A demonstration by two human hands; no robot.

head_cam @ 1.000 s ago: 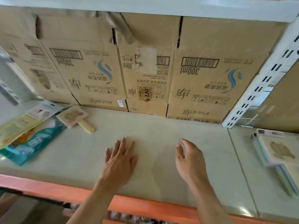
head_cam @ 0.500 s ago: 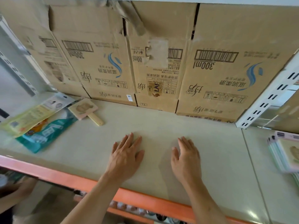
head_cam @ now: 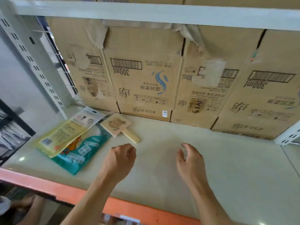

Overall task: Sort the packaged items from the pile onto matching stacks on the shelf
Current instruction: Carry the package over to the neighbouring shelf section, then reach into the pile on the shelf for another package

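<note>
A small pile lies at the left of the pale shelf board [head_cam: 235,168]. A yellow flat package [head_cam: 65,137] rests on a teal package [head_cam: 84,151]. Beside them lies a wooden-handled brush [head_cam: 120,127] on a pink card. My left hand [head_cam: 120,159] hovers just right of the pile with fingers curled in, holding nothing. Farther right, over bare shelf, my right hand [head_cam: 190,163] is raised with fingers loosely bent and apart, also holding nothing.
Cardboard cartons [head_cam: 146,82] line the back of the shelf. A white slotted upright [head_cam: 32,62] stands at the left, another bracket [head_cam: 289,135] at the right. An orange beam [head_cam: 48,187] edges the front. Another person's arm [head_cam: 27,207] shows below left.
Both hands lifted off the shelf; the left curled into a loose fist, the right bent its fingers. The view swung left, so the stack at the right left the frame.
</note>
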